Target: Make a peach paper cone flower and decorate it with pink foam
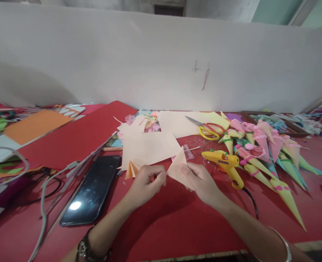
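My right hand (201, 180) pinches a folded piece of cream paper (179, 168), its pointed corner upward, above the red table. Just left of the paper, my left hand (148, 182) has its fingers curled, thumb against forefinger; whether anything lies between them is hidden. Behind my left hand stands a small folded orange paper piece (132, 170). Cream paper sheets (150, 145) lie beyond both hands. To the right of my right hand rests a yellow glue gun (223, 160) with a black cord. Scissors (211, 131) with red and yellow handles lie on paper farther back.
A black phone (92, 193) and a white cable (43, 203) lie at left. Large red card (79, 134) and orange paper (41, 125) spread behind them. Several paper cones (267, 145) in pink, yellow and green pile at right. A white wall (123, 65) stands behind the table.
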{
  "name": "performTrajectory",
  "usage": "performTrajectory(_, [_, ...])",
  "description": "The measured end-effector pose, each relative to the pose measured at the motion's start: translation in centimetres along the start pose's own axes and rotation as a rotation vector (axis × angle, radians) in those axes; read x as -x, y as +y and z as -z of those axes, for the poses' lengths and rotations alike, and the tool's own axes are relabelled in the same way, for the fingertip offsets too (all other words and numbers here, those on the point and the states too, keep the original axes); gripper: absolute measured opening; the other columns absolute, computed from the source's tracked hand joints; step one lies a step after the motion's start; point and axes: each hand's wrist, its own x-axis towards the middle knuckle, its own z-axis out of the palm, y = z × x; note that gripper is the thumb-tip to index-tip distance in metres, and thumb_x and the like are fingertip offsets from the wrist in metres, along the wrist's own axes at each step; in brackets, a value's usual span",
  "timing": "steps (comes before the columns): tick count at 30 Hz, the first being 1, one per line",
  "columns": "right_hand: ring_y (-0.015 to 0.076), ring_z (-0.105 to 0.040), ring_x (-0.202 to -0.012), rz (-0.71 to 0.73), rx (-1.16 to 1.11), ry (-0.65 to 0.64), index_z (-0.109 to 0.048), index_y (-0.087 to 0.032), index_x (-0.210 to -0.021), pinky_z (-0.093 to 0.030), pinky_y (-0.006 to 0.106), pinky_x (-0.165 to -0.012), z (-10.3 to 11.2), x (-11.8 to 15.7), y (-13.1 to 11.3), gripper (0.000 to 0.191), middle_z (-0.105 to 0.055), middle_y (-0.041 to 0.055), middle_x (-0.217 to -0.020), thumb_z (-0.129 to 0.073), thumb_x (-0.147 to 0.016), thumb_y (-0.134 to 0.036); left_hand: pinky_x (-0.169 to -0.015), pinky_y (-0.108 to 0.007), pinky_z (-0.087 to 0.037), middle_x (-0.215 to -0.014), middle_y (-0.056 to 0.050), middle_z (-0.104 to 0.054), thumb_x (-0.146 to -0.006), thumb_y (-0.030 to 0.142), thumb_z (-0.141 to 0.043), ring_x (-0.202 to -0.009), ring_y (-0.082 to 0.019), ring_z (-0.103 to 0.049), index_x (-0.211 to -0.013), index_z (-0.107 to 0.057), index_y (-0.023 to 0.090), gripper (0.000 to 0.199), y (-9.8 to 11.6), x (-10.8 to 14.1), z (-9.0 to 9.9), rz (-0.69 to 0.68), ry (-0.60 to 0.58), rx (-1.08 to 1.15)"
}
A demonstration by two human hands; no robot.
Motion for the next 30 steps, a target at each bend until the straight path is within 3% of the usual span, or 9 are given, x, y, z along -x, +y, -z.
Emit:
performTrajectory(11, [0.0062, -0.033, -0.043, 0.01, 0.01, -0.033, -0.033, -0.018, -0.055, -0.025, 0.02, -0.041, -0.05, 0.1, 0.36, 0.039, -0.035, -0.0058, -0.046, -0.037, -0.084, -0.044, -0.046, -0.019, -0.026, -0.047, 0.006, -0.034, -0.073, 0.017, -0.036, -0.047, -0.007, -0.031, -0.051, -0.034, 0.017, 0.021, -0.41, 0.13, -0.17, -0.027, 0.048, -0.099])
performTrajectory(19, [0.006, -0.031, -0.043, 0.042, 0.072, -0.006, -0.03, -0.019, -0.054, -0.023, 0.02, -0.041, 0.04, 0.06, 0.17, 0.038, -0.033, -0.0062, -0.046, -0.037, -0.084, -0.041, -0.045, -0.018, -0.025, -0.046, 0.005, -0.032, -0.067, 0.015, -0.035, -0.046, -0.007, -0.03, -0.05, -0.033, 0.017, 0.017, -0.17, -0.03, -0.3, 0.004, 0.08, -0.159])
performTrajectory(30, [0.0059, -0.027, -0.044, 0.052, 0.104, 0.027, -0.027, -0.019, -0.053, -0.02, 0.02, -0.042, 0.0, 0.12, 0.21, 0.038, -0.028, -0.0069, -0.046, -0.037, -0.084, -0.039, -0.044, -0.017, -0.024, -0.046, 0.006, -0.033, -0.067, 0.011, -0.034, -0.045, -0.006, -0.03, -0.051, -0.035, 0.016, 0.017, -0.47, 0.2, -0.42, -0.062, 0.111, -0.267])
